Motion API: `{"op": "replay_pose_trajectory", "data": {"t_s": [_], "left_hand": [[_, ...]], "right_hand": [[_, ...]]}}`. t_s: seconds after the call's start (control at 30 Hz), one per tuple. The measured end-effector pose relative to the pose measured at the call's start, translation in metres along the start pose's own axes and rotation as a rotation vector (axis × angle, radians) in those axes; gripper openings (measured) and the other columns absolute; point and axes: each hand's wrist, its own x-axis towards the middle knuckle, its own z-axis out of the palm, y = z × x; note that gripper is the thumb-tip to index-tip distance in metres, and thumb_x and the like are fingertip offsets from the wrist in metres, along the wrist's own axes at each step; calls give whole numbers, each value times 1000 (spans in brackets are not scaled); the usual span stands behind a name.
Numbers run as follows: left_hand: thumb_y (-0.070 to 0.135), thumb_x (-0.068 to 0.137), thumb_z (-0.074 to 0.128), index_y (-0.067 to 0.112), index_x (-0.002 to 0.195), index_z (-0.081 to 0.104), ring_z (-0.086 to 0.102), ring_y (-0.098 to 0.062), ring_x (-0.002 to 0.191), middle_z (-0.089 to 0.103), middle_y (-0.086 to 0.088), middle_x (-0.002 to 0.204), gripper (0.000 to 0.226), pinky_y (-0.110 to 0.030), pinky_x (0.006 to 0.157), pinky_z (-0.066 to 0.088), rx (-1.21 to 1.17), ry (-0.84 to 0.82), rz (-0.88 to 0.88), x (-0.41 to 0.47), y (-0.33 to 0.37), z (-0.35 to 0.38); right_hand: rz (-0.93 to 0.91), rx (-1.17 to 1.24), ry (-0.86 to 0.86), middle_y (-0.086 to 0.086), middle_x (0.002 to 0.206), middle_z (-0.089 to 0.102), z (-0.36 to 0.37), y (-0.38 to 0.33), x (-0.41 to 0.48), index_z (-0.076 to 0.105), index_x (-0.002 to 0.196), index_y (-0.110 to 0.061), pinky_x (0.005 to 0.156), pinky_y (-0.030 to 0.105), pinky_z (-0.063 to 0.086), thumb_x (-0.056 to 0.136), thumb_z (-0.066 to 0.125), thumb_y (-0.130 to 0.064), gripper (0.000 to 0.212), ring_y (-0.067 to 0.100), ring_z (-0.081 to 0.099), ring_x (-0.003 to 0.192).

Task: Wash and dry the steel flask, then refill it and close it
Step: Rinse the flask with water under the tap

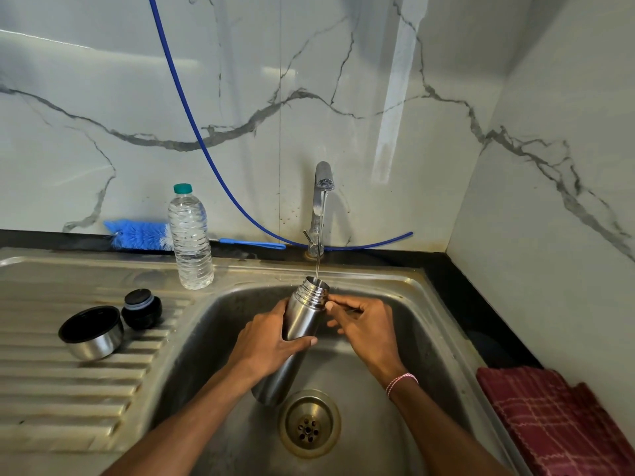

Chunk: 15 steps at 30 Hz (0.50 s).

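Observation:
The steel flask (302, 312) stands tilted over the sink basin (395, 424), its open threaded mouth under the tap (321, 201). A thin stream of water runs from the tap into the mouth. My left hand (264, 341) grips the flask's body around the middle. My right hand (364, 328) is beside the neck, thumb and fingertips touching just below the threads. The flask's steel cup lid (91, 333) and black stopper (141, 309) lie on the ribbed drainboard at the left.
A clear plastic water bottle (190, 238) with a green cap stands at the sink's back edge. Behind it lies a blue bottle brush (141, 234). A blue hose (192, 115) curves down the marble wall. A red checked cloth (556, 420) lies on the right counter.

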Motion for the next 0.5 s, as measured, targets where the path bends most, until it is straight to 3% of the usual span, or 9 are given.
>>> {"op": "replay_pose_trajectory", "data": {"t_s": [0.3, 0.5], "left_hand": [[63, 77, 79, 30, 147, 44, 67, -11, 106, 68, 5, 127, 85, -29, 90, 56, -24, 0, 14, -7, 4, -8], [71, 73, 75, 35, 136, 50, 66, -2, 87, 70, 15, 107, 76, -30, 80, 57, -105, 45, 39, -19, 10, -23]], "right_hand": [[-18, 6, 17, -10, 97, 79, -1, -8, -9, 78, 115, -22, 77, 36, 65, 92, 77, -17, 23, 6, 76, 75], [-69, 88, 25, -10, 103, 79, -1, -26, -21, 75, 116, -30, 79, 37, 65, 92, 77, -14, 28, 7, 77, 81]]}}
